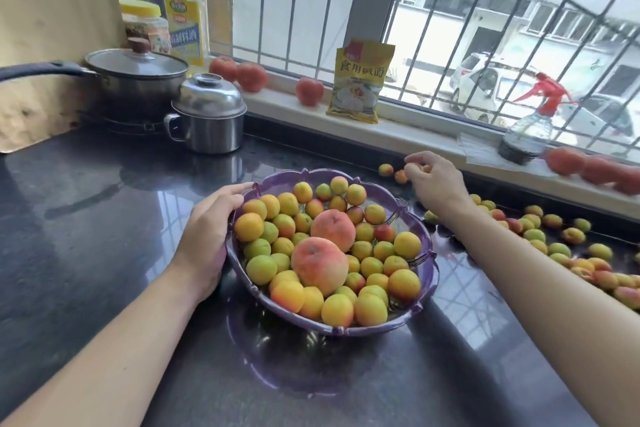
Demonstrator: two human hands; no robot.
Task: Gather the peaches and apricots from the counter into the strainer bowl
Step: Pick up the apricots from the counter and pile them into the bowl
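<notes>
A purple strainer bowl point(427, 260) sits mid-counter, heaped with many small yellow-green apricots and two large peaches point(320, 265). My left hand point(207, 229) grips the bowl's left rim. Beyond the bowl, my right hand point(434, 180) has its fingers curled around a small apricot point(425, 168) on the counter near the window ledge. Two loose apricots point(385, 170) lie just left of that hand. Several more apricots point(554, 243) are scattered along the counter's right side.
A steel lidded pot point(207, 114) and a saucepan point(135, 80) stand back left. Tomatoes point(310, 91), a yellow packet point(360, 80), a red-topped spray bottle point(530, 128) and bottles point(185, 7) line the window ledge. The counter is dark and glossy.
</notes>
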